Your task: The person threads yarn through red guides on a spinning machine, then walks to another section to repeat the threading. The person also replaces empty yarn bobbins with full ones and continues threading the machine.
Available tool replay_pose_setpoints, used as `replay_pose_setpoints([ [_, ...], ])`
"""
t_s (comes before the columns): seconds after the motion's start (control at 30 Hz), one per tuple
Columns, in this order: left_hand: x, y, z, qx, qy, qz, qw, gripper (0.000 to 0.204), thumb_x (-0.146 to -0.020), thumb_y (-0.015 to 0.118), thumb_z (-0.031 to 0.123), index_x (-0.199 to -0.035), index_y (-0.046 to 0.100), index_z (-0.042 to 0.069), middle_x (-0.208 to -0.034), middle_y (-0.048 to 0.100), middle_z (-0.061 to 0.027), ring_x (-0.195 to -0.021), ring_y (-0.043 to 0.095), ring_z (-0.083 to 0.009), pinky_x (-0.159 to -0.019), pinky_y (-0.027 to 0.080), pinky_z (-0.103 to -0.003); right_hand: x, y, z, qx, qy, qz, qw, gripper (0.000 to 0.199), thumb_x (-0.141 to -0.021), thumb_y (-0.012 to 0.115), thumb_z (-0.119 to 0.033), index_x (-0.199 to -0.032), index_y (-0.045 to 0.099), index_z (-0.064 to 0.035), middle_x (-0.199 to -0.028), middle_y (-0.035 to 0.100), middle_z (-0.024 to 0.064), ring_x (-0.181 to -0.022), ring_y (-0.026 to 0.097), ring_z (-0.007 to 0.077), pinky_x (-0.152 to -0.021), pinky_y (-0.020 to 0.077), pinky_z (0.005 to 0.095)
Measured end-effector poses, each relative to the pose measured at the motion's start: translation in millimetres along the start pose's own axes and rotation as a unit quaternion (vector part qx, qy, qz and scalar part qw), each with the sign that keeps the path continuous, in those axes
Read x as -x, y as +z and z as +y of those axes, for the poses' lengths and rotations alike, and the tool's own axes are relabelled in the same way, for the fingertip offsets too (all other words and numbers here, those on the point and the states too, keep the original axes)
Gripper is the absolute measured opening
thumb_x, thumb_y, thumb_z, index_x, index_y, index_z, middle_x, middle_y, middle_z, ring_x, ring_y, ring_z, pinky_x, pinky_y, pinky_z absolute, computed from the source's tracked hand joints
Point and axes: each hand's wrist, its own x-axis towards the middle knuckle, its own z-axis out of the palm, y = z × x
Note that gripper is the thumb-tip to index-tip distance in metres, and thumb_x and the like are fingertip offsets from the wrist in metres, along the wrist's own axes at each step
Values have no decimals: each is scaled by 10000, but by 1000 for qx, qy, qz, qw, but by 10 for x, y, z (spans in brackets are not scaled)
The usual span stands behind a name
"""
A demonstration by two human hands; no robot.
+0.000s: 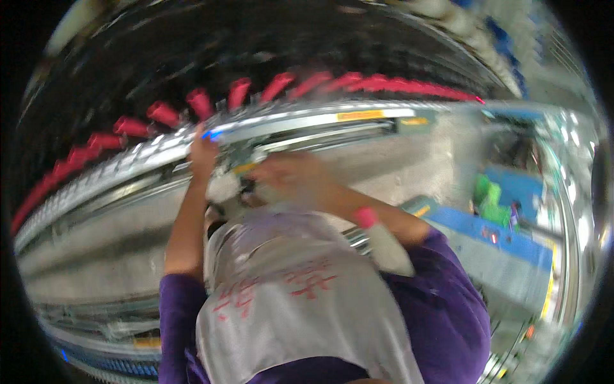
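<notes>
A long spinning frame curves across the view, with a row of red bobbins (238, 94) standing along its pale metal rail (288, 123). My left hand (203, 153) reaches up to this rail, just below one of the bobbins. A small blue spot of light (212, 135) shows beside its fingertips. What those fingers touch or hold is too blurred to make out. In front of my waist, below the rail, is my right hand (284, 174), smeared by motion. Whether it holds anything does not show. A whitish bundle (224, 185) lies between my two hands.
Another machine (96, 329) runs behind me at the lower left. To the right stands a blue-topped grey unit (492, 240), with a bright green thing (491, 200) near it. A grey floor aisle (409, 157) stretches between the machines.
</notes>
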Motion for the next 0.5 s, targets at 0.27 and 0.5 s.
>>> replay_pose_setpoints([
  [0.27,-172,-44,-124,-77,-64,56,993,461,-911,486,96,-1349,347,133,-681,603,-66,-524,536,-110,-479,437,-261,-468,251,-199,18,-175,67,982,110,-786,607,-125,-851,619,-36,-755,601,99,-606,598,271,-553,487,354],
  [0.5,63,139,23,-431,147,66,888,328,-939,370,202,-1236,442,82,-679,566,-169,-610,558,-317,-550,442,-450,-262,525,157,122,-113,35,985,461,-816,591,-160,-1241,447,-54,-1124,547,161,-1039,552,251,-839,477,356],
])
